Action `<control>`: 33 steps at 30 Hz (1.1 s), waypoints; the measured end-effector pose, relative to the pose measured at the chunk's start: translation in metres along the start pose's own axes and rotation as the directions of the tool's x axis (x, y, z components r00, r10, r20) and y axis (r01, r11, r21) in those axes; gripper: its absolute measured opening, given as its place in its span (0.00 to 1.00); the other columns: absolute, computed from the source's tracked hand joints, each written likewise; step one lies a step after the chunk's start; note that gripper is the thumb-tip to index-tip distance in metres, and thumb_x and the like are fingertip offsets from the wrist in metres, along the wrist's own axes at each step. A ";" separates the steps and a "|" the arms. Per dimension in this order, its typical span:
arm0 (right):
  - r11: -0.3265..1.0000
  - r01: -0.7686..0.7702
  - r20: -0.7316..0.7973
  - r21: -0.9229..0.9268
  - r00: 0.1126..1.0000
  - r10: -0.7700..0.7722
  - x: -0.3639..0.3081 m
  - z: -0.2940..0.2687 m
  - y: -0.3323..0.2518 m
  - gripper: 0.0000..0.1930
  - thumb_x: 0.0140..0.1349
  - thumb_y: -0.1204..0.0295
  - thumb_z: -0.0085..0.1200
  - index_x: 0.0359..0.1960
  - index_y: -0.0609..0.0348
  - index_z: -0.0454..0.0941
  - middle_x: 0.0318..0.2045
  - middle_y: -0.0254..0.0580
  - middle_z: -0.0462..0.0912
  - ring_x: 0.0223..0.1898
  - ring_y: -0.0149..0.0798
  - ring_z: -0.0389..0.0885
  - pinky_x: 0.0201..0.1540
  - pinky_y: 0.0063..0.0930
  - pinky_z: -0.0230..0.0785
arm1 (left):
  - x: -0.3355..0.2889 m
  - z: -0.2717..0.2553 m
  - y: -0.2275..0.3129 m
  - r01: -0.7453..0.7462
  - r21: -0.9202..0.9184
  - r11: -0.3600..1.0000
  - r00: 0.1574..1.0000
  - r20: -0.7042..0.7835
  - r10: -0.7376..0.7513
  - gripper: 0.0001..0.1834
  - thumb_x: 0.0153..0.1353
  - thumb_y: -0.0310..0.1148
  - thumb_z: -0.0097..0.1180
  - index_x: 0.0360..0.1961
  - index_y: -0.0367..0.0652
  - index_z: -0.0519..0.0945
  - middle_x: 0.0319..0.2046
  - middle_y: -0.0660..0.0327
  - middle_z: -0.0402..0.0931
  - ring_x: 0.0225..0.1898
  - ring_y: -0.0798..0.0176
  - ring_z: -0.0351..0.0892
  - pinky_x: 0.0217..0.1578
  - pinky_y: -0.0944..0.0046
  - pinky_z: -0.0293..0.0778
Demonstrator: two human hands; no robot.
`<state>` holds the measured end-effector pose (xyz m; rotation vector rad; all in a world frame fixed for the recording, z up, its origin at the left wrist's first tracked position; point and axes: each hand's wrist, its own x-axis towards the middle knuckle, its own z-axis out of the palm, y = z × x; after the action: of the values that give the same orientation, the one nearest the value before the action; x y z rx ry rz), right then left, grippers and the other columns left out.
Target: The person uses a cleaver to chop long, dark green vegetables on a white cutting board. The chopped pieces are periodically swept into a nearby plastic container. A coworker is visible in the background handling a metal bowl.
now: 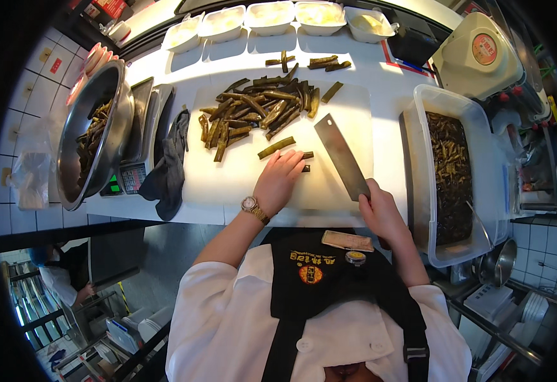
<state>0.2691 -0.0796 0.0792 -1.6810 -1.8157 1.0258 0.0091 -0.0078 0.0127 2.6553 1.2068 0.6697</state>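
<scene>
The person's right hand [380, 213] is gripping the handle of a broad-bladed knife [343, 159], fingers closing around it, while the blade is pointing away from the body and slanting toward the left, just beside the short ends of the strips. The left hand [281, 178] is lying palm down over a few dark green-brown strips [277, 148] on the white cutting board [227, 188]; one is showing beyond its fingertips and short ends are poking out to its right. How firmly it is gripping them, one cannot tell. A loose pile of similar strips [253, 105] is resting farther back on the board. To the left, a metal bowl [121, 121] is holding more dark pieces, and a dark cloth [167, 169] is lying between it and the board. To the right, a clear plastic tub [422, 191] is holding dark, shredded-looking food.
</scene>
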 end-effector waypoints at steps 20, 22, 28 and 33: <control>0.923 0.071 0.172 -0.379 0.985 -0.005 -0.009 -0.013 -0.019 0.12 0.60 0.76 0.47 0.46 0.59 0.67 0.37 0.56 0.79 0.36 0.62 0.79 0.40 0.51 0.73 | -0.015 0.013 0.028 0.050 -0.076 0.996 0.996 -0.065 -0.055 0.21 0.55 0.27 0.51 0.52 0.36 0.76 0.52 0.54 0.71 0.57 0.53 0.68 0.64 0.50 0.61; 0.912 0.124 0.179 -0.392 0.982 -0.056 -0.007 -0.013 -0.022 0.12 0.60 0.76 0.47 0.45 0.59 0.68 0.37 0.55 0.79 0.35 0.61 0.80 0.38 0.51 0.73 | -0.015 0.014 0.029 0.065 -0.062 0.996 0.996 -0.057 -0.069 0.21 0.55 0.27 0.52 0.52 0.36 0.77 0.52 0.55 0.71 0.57 0.53 0.68 0.63 0.51 0.62; 0.864 0.136 0.272 -0.486 0.962 0.001 0.002 -0.012 -0.032 0.08 0.60 0.77 0.46 0.41 0.61 0.66 0.33 0.54 0.78 0.32 0.61 0.80 0.35 0.51 0.73 | -0.015 0.011 0.029 0.058 -0.037 0.998 0.996 -0.059 -0.060 0.22 0.54 0.27 0.54 0.52 0.37 0.77 0.53 0.56 0.71 0.57 0.53 0.67 0.61 0.53 0.63; 0.854 0.084 0.348 -0.514 0.930 0.117 0.011 -0.013 -0.042 0.07 0.61 0.76 0.43 0.39 0.63 0.65 0.33 0.58 0.78 0.33 0.62 0.80 0.35 0.52 0.73 | -0.014 0.012 0.027 0.056 -0.065 0.996 0.998 -0.036 -0.058 0.22 0.54 0.27 0.51 0.52 0.36 0.77 0.52 0.56 0.71 0.55 0.54 0.67 0.61 0.55 0.63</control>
<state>0.2509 -0.0652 0.1177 -1.8981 -2.5128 0.9565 0.0248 -0.0357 0.0055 2.5568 1.2440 0.7397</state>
